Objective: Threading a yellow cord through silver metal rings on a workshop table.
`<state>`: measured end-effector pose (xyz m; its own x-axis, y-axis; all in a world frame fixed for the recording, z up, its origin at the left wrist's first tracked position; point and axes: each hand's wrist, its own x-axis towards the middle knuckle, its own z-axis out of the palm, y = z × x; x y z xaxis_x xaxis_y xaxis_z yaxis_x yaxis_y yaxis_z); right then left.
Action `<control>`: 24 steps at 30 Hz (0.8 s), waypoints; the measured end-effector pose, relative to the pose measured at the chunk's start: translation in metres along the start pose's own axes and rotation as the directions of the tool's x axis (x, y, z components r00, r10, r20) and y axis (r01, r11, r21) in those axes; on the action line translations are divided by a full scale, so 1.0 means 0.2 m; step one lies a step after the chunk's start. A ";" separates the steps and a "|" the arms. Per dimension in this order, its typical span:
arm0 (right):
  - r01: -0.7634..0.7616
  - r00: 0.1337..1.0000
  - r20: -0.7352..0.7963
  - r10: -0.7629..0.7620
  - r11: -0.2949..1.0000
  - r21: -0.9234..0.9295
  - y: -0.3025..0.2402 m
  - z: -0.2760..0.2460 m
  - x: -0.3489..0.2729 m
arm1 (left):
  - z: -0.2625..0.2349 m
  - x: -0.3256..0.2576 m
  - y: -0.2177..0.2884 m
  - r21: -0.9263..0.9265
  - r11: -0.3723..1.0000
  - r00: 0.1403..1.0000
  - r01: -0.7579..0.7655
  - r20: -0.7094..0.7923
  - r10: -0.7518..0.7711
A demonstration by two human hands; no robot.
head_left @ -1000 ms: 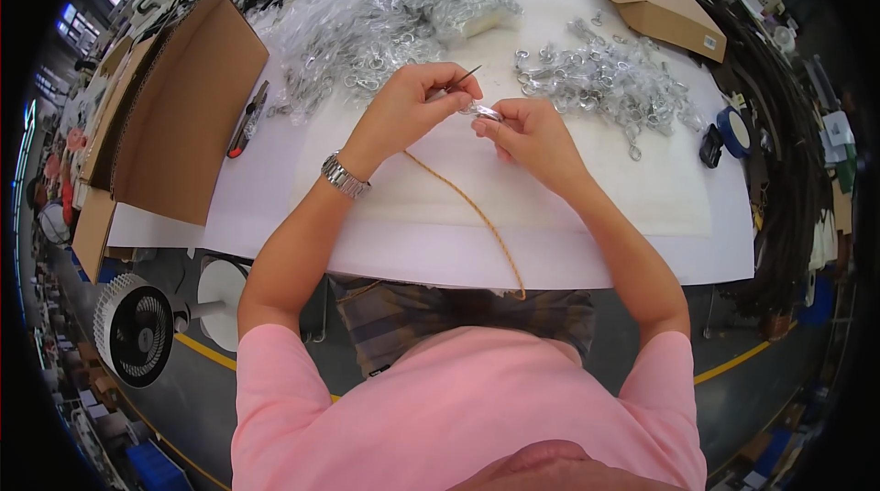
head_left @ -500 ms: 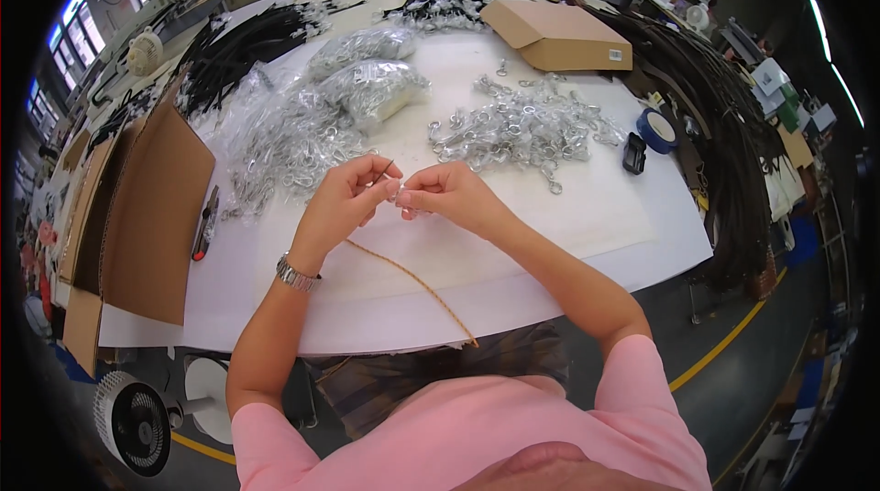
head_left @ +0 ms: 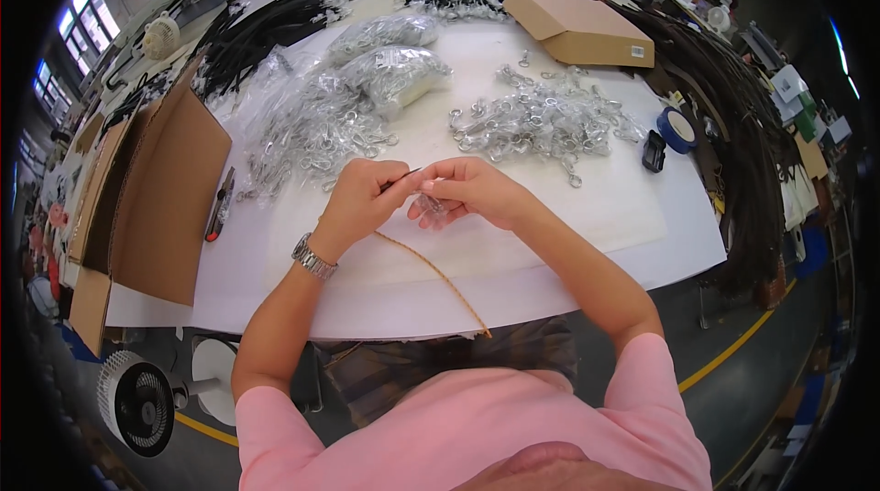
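Observation:
My left hand (head_left: pixel 368 198) and my right hand (head_left: pixel 477 188) meet over the near middle of the table, both closed. Between the left thumb and fingers is a thin dark pointed tool (head_left: pixel 401 180); its kind is unclear. The right fingers pinch a small piece wrapped in clear plastic (head_left: pixel 431 209), partly hidden by them. From under the left hand a yellow-brown cord (head_left: pixel 433 267) runs to the table's near edge. Just beyond the hands lie a heap of plastic-wrapped metal hooks (head_left: pixel 541 117) on the right and clear bags of similar hardware (head_left: pixel 316 120) on the left.
An open cardboard box (head_left: pixel 170 198) stands at the left, beside a red-and-black cutter (head_left: pixel 219 207). Blue tape (head_left: pixel 677 129) and a small black case (head_left: pixel 654 152) lie to the right. A cardboard carton (head_left: pixel 587 31), black straps (head_left: pixel 266 37) and dark strips (head_left: pixel 724 115) are farther out.
My hands have drawn closer together, fingers now overlapping. The plastic-wrapped piece shows more clearly below the right fingers. The whole view has shifted slightly.

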<state>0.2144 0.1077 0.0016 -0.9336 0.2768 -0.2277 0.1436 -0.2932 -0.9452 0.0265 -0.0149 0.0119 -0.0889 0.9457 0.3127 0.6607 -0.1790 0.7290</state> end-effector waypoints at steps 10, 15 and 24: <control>-0.090 0.996 -0.033 0.087 0.991 -0.095 -0.03 -0.03 -0.01 | 0.06 0.02 -0.02 0.163 0.967 0.948 -0.196 -0.222 0.230; -0.046 0.998 -0.038 0.047 0.999 0.028 -0.02 -0.02 -0.01 | 0.04 0.00 0.00 -0.156 0.987 0.995 0.046 -0.075 -0.058; 0.040 0.999 0.020 -0.038 0.996 -0.080 0.00 0.00 -0.02 | 0.02 0.02 -0.03 -0.205 0.971 0.992 0.126 0.001 -0.129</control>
<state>0.2189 0.1073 0.0032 -0.9448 0.2692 -0.1865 0.1322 -0.2077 -0.9692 0.0255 -0.0093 0.0060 -0.1724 0.9612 0.2154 0.4775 -0.1097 0.8718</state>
